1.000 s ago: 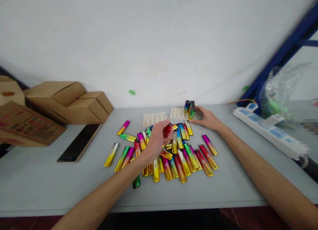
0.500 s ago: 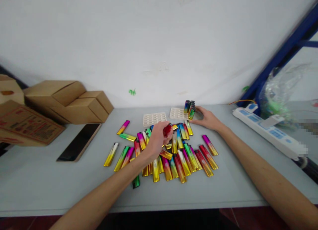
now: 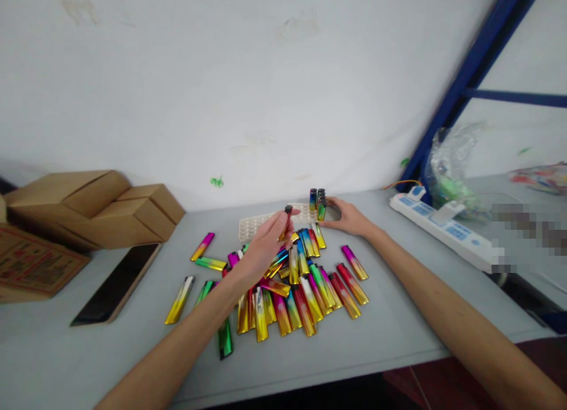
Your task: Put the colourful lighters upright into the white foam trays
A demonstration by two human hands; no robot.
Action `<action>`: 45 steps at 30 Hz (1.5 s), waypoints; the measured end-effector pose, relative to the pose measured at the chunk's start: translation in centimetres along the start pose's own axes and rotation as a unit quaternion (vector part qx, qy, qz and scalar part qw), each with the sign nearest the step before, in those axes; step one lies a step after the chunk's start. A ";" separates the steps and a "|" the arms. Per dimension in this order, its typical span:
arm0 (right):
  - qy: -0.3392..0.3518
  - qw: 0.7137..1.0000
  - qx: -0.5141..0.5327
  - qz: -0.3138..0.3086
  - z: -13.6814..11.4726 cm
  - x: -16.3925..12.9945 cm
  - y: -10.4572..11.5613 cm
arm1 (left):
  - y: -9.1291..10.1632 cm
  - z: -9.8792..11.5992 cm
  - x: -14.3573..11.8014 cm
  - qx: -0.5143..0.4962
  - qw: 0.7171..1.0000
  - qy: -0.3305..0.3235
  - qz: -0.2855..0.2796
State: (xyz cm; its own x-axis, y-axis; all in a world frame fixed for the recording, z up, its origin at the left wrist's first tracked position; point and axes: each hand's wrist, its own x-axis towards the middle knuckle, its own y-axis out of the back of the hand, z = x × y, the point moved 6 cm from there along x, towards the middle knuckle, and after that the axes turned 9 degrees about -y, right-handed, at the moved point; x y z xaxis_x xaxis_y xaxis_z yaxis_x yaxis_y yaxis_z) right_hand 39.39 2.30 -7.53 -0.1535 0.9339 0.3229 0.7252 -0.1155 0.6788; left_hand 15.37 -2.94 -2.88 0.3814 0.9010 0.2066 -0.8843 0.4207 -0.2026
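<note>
A heap of several shiny, rainbow-coloured lighters (image 3: 305, 283) lies on the grey table (image 3: 398, 333). My left hand (image 3: 261, 250) hovers over the heap and grips one red lighter (image 3: 286, 219) upright by its lower end. My right hand (image 3: 348, 217) rests at the far side of the table, its fingers against a white slotted tray (image 3: 301, 212). A few lighters (image 3: 317, 202) stand upright in that tray, right beside my right hand. A second white slotted tray (image 3: 252, 225) lies to the left of the first, partly hidden behind my left hand.
Brown cardboard boxes (image 3: 101, 206) are stacked at the back left, with a printed flat carton (image 3: 31, 265) and a dark phone (image 3: 117, 283) in front. A white power strip (image 3: 443, 233) and a clear plastic bag (image 3: 456, 171) sit at the right, by a blue frame (image 3: 465, 79).
My left hand has lifted the red lighter from lying in the fist to standing upright at the fingertips. The camera view has shifted right and down. My right hand stays at the tray.
</note>
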 end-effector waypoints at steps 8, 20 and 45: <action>0.023 0.999 0.027 0.002 -0.1 0.2 -0.1 | -0.6 -0.6 6.0 0.122 0.992 -0.024 -0.035; 0.021 1.000 0.010 0.011 0.1 0.4 -0.2 | -0.3 -3.0 10.8 0.240 0.958 -0.158 0.001; 0.013 1.000 0.002 0.016 0.3 0.4 -0.1 | -0.7 -2.0 13.1 0.433 0.885 -0.147 -0.084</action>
State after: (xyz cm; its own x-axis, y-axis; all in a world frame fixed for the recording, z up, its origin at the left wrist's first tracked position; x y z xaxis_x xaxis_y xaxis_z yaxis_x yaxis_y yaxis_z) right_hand 39.46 2.81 -7.69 -0.1472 0.9210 0.3606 0.7324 -0.1435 0.6655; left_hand 21.54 8.77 -1.98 0.5529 0.7133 0.4308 -0.7453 0.1922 0.6384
